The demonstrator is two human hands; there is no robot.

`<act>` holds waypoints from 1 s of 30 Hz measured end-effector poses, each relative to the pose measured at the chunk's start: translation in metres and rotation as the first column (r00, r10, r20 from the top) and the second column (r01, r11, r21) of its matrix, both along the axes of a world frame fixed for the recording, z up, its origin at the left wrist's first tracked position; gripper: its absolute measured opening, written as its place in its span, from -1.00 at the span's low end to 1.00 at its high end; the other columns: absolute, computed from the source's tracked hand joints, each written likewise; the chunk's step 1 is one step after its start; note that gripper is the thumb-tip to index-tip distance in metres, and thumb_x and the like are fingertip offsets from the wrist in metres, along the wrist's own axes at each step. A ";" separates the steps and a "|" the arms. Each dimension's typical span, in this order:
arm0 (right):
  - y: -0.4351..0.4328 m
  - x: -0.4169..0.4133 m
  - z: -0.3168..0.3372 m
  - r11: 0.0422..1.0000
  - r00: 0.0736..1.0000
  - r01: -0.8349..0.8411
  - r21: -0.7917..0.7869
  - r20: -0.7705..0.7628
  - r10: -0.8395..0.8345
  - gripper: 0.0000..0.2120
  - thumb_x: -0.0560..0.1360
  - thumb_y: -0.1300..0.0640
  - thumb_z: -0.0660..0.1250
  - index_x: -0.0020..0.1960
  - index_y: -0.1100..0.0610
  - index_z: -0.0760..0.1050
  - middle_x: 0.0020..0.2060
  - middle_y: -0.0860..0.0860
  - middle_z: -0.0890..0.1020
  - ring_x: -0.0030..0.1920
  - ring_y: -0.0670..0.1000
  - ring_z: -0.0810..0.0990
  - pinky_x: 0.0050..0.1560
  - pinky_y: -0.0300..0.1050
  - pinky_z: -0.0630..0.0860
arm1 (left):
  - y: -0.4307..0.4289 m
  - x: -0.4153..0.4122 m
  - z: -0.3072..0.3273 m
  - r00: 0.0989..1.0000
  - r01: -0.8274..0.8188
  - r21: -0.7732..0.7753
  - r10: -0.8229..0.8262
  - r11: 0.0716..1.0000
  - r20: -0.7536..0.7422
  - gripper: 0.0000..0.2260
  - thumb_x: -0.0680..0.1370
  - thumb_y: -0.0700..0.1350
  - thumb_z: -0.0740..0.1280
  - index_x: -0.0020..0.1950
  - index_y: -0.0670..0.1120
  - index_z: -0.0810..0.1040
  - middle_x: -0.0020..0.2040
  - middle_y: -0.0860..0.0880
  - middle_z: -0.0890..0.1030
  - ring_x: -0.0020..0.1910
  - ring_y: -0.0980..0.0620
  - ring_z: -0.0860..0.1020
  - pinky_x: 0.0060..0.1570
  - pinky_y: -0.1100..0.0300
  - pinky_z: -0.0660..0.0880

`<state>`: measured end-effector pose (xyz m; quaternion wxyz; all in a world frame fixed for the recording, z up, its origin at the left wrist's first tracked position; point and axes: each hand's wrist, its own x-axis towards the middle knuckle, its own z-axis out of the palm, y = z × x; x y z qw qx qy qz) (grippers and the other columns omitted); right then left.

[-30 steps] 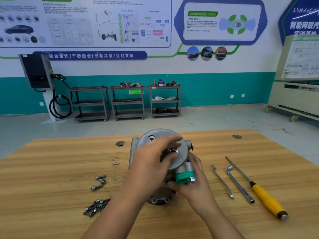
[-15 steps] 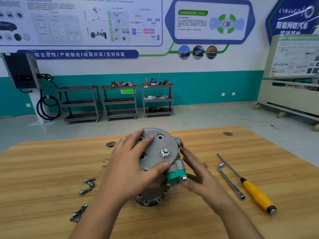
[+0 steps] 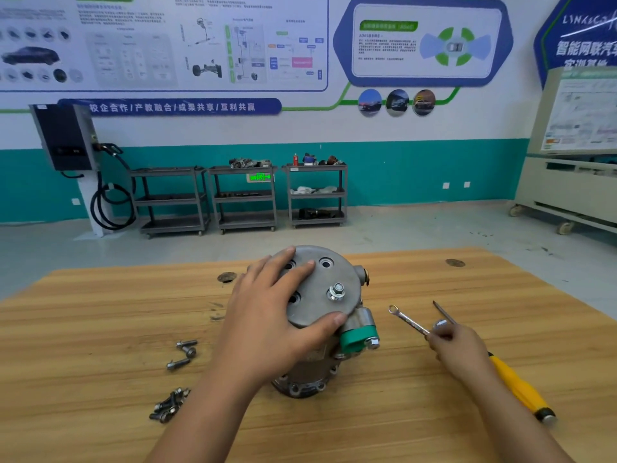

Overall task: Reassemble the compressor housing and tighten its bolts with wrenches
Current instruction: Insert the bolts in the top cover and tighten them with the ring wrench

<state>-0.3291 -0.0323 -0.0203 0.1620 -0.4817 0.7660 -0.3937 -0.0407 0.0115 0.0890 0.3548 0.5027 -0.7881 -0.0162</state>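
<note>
Upright on the bench (image 3: 100,329), grey compressor housing (image 3: 320,289) — left hand (image 3: 277,315) spread flat on its lid; at 3 o'clock, right hand (image 3: 457,345) pinches a wrench (image 3: 407,319).

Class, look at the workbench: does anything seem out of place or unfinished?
Yes: the housing cover carries only one bolt; its other holes are empty, while loose bolts lie scattered left of the compressor.

Bright even indoor light, soft shadows, slight motion blur, wide-angle bending at edges

Bare table (image 3: 100,312) left of compressor (image 3: 320,295); bolts (image 3: 182,354) nearer.
</note>
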 end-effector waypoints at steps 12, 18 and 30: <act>0.067 0.040 0.115 0.672 0.569 -0.117 -0.731 0.506 0.649 -0.78 0.47 0.40 0.20 -0.05 0.16 0.55 -0.38 0.04 0.60 -0.35 -0.06 0.54 -0.36 -0.29 0.48 | -0.001 -0.009 -0.001 1.000 -0.029 0.004 0.029 1.000 -0.009 -0.28 0.27 0.47 0.15 0.39 0.24 0.32 0.48 0.23 0.17 0.43 0.14 0.12 0.41 0.07 0.16; 0.078 0.058 0.136 0.465 0.419 -0.123 -0.877 0.379 0.825 -0.83 0.41 0.20 0.28 -0.12 0.08 0.65 -0.31 0.02 0.64 -0.21 -0.05 0.60 -0.15 -0.28 0.52 | 0.000 -0.011 -0.003 0.999 -0.042 -0.003 0.042 0.999 -0.017 -0.28 0.28 0.46 0.15 0.39 0.21 0.34 0.48 0.21 0.18 0.44 0.11 0.13 0.41 0.03 0.17; 0.047 0.092 0.135 0.535 0.291 0.013 -0.845 0.515 0.806 -0.86 0.45 0.10 0.21 -0.16 0.15 0.48 -0.41 -0.07 0.53 -0.47 -0.12 0.44 -0.48 -0.34 0.36 | -0.003 -0.009 -0.004 0.999 -0.036 -0.035 0.035 0.999 -0.032 -0.23 0.25 0.51 0.08 0.39 0.21 0.34 0.48 0.21 0.19 0.42 0.16 0.13 0.41 0.07 0.18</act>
